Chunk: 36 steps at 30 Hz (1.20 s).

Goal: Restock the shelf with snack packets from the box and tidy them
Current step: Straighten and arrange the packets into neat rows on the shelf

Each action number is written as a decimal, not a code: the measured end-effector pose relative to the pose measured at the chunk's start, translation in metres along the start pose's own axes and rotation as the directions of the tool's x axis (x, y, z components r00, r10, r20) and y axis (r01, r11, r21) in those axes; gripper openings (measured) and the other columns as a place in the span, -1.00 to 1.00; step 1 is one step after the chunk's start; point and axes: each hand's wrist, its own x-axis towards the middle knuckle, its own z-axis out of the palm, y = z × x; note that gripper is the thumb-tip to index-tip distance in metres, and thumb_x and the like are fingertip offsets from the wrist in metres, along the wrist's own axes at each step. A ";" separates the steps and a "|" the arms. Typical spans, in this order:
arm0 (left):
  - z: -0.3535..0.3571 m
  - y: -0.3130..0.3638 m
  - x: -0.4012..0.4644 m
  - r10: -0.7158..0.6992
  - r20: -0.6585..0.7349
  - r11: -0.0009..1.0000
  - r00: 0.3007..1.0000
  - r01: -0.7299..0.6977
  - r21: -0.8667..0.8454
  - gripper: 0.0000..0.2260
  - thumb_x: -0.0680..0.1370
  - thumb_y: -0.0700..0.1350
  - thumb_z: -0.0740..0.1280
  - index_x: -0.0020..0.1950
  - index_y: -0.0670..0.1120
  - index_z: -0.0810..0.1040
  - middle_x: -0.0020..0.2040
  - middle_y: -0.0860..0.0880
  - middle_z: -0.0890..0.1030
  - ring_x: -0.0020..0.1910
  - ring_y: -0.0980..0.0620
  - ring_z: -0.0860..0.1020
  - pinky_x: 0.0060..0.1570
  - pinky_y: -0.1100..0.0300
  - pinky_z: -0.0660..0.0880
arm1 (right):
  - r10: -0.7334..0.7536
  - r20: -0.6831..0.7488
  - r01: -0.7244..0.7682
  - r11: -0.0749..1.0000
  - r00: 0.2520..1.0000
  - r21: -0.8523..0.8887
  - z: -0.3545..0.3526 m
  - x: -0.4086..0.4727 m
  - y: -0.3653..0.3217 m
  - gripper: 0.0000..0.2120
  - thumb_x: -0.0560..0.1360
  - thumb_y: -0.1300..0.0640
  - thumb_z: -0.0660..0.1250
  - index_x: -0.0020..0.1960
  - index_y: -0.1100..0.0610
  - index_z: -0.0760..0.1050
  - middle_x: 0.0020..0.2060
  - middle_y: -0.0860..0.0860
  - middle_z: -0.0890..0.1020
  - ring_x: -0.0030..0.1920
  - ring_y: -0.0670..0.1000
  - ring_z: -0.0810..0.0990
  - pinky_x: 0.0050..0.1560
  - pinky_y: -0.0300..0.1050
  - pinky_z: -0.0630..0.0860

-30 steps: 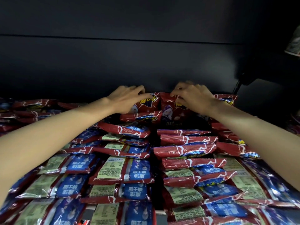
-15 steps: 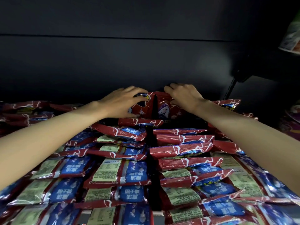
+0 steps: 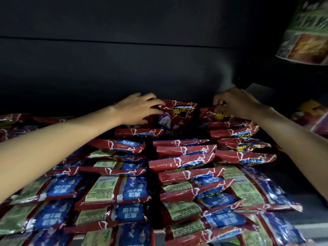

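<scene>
both arms stretched deep to the back of the shelf, left hand curled round the edge of an upright red snack packet, right hand pinching the top of another red packet, rows of packets laid flat in front

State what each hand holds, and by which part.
Left hand grips the upright red packet by its top left edge. Right hand pinches the neighbouring red packet at its top edge.
</scene>
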 end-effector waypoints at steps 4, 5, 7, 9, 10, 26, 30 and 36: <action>0.003 -0.005 -0.005 -0.013 -0.022 1.000 1.000 0.013 -0.015 -0.44 0.52 0.00 0.34 0.49 0.10 0.23 0.52 0.05 0.14 0.42 -0.01 0.17 0.21 0.10 0.34 | 0.150 -0.169 -0.144 0.988 0.974 0.049 0.006 0.016 -0.009 -0.92 0.50 0.16 0.34 -0.03 0.14 0.57 -0.07 0.16 0.62 -0.02 0.21 0.59 -0.06 -0.04 0.47; 0.005 -0.006 -0.007 -0.014 -0.043 1.000 0.999 0.013 -0.019 -0.44 0.52 -0.01 0.35 0.48 0.10 0.24 0.51 0.04 0.16 0.41 -0.02 0.19 0.21 0.09 0.35 | 0.166 -0.189 -0.159 0.986 0.968 0.055 0.008 0.019 -0.012 -0.90 0.49 0.17 0.35 -0.01 0.16 0.56 -0.04 0.18 0.61 -0.02 0.24 0.58 -0.05 -0.02 0.48; 0.008 -0.008 -0.009 -0.023 -0.087 0.999 0.996 0.020 -0.031 -0.45 0.50 -0.03 0.36 0.47 0.08 0.28 0.49 0.02 0.23 0.38 -0.02 0.24 0.19 0.08 0.38 | 0.171 -0.182 -0.162 0.985 0.968 0.065 0.013 0.020 -0.018 -0.77 0.45 0.15 0.42 0.06 0.18 0.50 0.02 0.21 0.55 -0.03 0.26 0.57 -0.02 0.01 0.48; 0.010 -0.008 -0.009 -0.039 -0.120 0.998 0.992 0.033 -0.053 -0.47 0.50 -0.06 0.37 0.45 0.06 0.31 0.46 0.00 0.28 0.35 -0.02 0.28 0.16 0.06 0.39 | 0.149 -0.167 -0.139 0.988 0.975 0.067 0.019 0.016 -0.021 -0.65 0.42 0.08 0.46 0.11 0.17 0.43 0.04 0.19 0.48 -0.09 0.24 0.56 -0.04 0.02 0.47; 0.009 -0.007 -0.007 -0.044 -0.136 0.998 0.990 0.036 -0.061 -0.48 0.50 -0.07 0.37 0.44 0.06 0.34 0.45 -0.01 0.30 0.34 -0.03 0.29 0.15 0.06 0.38 | 0.141 -0.180 -0.129 0.989 0.974 0.074 0.020 0.014 -0.021 -0.64 0.43 0.06 0.45 0.11 0.16 0.40 0.03 0.17 0.46 -0.12 0.22 0.55 -0.07 0.01 0.46; -0.001 0.021 0.057 0.129 -0.014 0.966 0.991 -0.123 0.227 -0.43 0.60 -0.06 0.14 0.55 0.02 -0.04 0.56 0.07 -0.08 0.52 0.00 0.01 0.40 0.07 0.08 | 0.097 -0.112 -0.082 0.987 0.989 0.137 0.019 -0.002 -0.005 -0.69 0.50 0.08 0.36 0.23 0.03 0.46 0.14 0.04 0.47 -0.03 0.05 0.55 -0.06 -0.12 0.43; -0.005 0.025 0.056 0.101 -0.034 0.987 0.994 -0.096 0.130 -0.43 0.56 -0.08 0.21 0.54 0.03 0.10 0.55 0.07 0.04 0.51 0.00 0.06 0.38 0.08 0.11 | 0.092 -0.100 -0.076 0.985 0.991 0.152 0.016 -0.007 -0.006 -0.64 0.52 0.06 0.32 0.30 0.00 0.41 0.19 0.02 0.46 0.06 0.05 0.54 -0.01 -0.10 0.41; -0.017 0.038 0.057 0.040 -0.113 0.993 0.993 -0.052 -0.102 -0.58 0.57 -0.10 0.22 0.44 0.04 0.34 0.49 0.06 0.25 0.46 0.00 0.17 0.33 0.09 0.15 | 0.051 -0.171 -0.024 0.988 0.984 0.153 0.007 -0.024 -0.012 -0.67 0.54 0.06 0.29 0.29 -0.02 0.43 0.21 -0.02 0.49 0.11 0.05 0.54 0.07 -0.04 0.44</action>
